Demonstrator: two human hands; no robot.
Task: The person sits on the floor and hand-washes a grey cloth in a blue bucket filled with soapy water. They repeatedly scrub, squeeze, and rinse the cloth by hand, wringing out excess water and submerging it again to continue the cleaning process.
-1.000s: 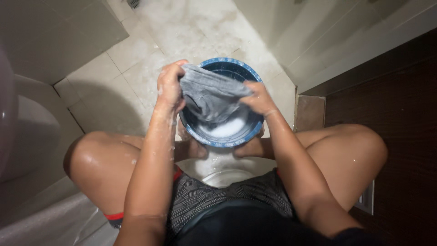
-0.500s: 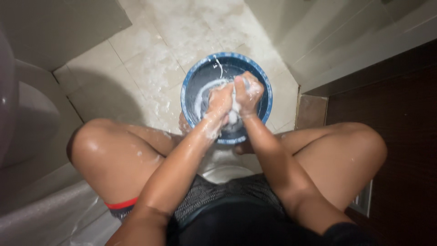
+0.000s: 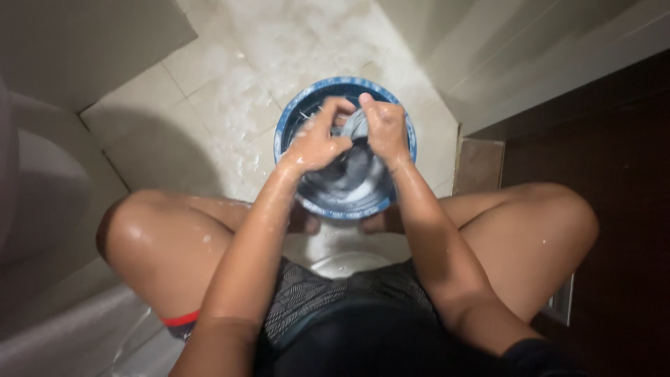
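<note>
Both wet hands, left (image 3: 317,143) and right (image 3: 384,126), clenched close together.

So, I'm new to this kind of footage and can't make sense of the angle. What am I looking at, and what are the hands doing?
The camera sits on the person's head and looks straight down, so you see their own arms and knees. They crouch on a wet tiled floor over a round blue basin of soapy water. The left hand and the right hand both grip a bunched grey cloth, held together over the basin. Foam lies in the bottom. A dark wooden door stands at the right.
</note>
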